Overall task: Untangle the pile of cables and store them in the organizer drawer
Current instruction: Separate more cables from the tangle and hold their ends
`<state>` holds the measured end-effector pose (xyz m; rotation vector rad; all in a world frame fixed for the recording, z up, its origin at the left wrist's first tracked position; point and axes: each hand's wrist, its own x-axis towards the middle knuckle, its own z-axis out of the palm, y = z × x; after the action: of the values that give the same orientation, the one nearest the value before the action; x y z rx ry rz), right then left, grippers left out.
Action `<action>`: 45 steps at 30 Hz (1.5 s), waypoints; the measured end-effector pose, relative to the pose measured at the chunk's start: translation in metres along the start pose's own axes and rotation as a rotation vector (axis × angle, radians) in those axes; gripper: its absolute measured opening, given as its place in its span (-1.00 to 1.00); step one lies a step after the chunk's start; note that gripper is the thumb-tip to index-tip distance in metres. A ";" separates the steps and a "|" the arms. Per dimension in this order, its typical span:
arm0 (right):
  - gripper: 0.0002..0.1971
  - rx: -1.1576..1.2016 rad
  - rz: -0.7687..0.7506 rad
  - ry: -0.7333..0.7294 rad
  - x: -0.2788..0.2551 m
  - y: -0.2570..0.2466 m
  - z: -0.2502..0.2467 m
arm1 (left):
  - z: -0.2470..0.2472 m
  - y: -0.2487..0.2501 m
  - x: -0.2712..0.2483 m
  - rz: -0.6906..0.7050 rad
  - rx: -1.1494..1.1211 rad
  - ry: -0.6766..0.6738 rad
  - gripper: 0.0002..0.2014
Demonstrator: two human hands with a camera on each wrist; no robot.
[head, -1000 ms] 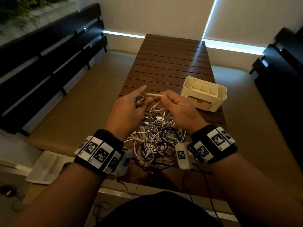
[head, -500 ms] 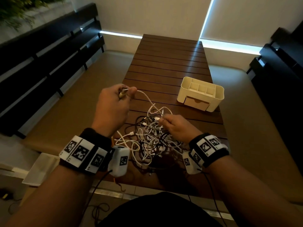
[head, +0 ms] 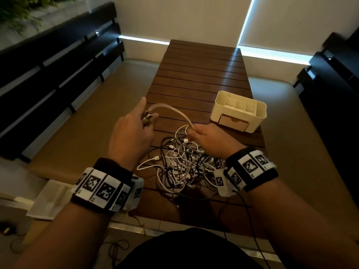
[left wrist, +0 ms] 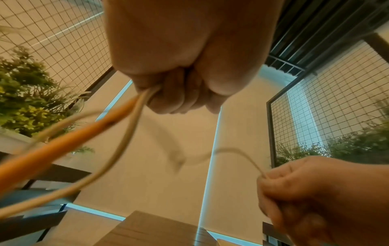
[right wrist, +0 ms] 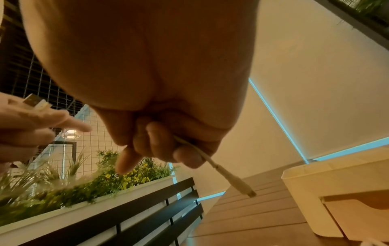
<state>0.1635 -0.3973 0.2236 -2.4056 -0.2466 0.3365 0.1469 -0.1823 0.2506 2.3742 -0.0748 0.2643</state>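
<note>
**Above the pile: one white cable half freed**

Between the two hands, a white cable (head: 171,110) arcs over the tangled pile of cables (head: 182,162) on the slatted worktop (head: 198,74). The left hand (head: 132,136) has its grip curled round the USB plug end (head: 148,115), index finger extended; the right hand (head: 208,138) pinches the cable's other end, its small plug (right wrist: 238,181) dangling free. The risk, as I judge it: folding the cable while it sags could let a loop catch the heap and drag other strands along. The cream organizer (head: 240,113) sits beyond, its drawer (head: 234,122) closed, so a hand must be freed first.
</note>
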 end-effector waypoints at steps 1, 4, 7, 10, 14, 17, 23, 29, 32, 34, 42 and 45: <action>-0.69 -0.012 0.001 -0.038 -0.001 0.000 0.004 | 0.000 0.001 -0.001 0.013 -0.004 -0.001 -0.40; -0.68 0.020 -0.045 -0.089 -0.006 -0.002 0.010 | 0.006 -0.001 -0.001 0.069 -0.001 -0.150 -0.41; -0.69 0.168 -0.122 -0.132 -0.014 -0.008 0.008 | 0.017 -0.016 0.001 0.117 -0.014 -0.372 -0.75; -0.71 0.301 -0.143 -0.192 -0.019 -0.007 0.009 | 0.024 -0.029 -0.002 0.095 -0.069 -0.443 -0.74; -0.67 0.530 -0.049 -0.377 -0.024 -0.002 0.021 | 0.022 -0.032 -0.009 0.080 -0.180 -0.310 -0.72; -0.69 0.585 -0.029 -0.498 -0.029 -0.004 0.033 | 0.015 -0.030 -0.013 0.139 -0.258 -0.461 -0.40; -0.62 0.527 -0.067 -0.518 -0.033 -0.006 0.040 | 0.017 -0.026 -0.017 0.246 -0.278 -0.595 -0.77; -0.41 0.572 -0.033 -0.160 -0.027 0.011 0.044 | 0.014 -0.024 -0.023 0.216 -0.301 -0.548 -0.84; -0.40 0.700 0.104 0.053 -0.024 0.010 0.043 | 0.015 -0.021 -0.028 0.216 -0.281 -0.553 -0.87; -0.48 0.647 0.129 0.151 -0.025 0.008 0.037 | 0.018 -0.020 -0.031 0.213 -0.254 -0.613 -0.87; -0.70 0.224 0.139 -0.155 -0.029 -0.004 0.028 | 0.028 -0.010 -0.048 0.257 -0.287 -0.781 -0.88; -0.84 0.146 0.157 -0.271 -0.031 -0.003 0.027 | 0.022 -0.014 -0.045 0.242 -0.379 -0.729 -0.84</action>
<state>0.1253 -0.3870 0.2112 -2.2366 -0.1476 0.7298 0.1086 -0.1878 0.2161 1.9657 -0.6910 -0.4763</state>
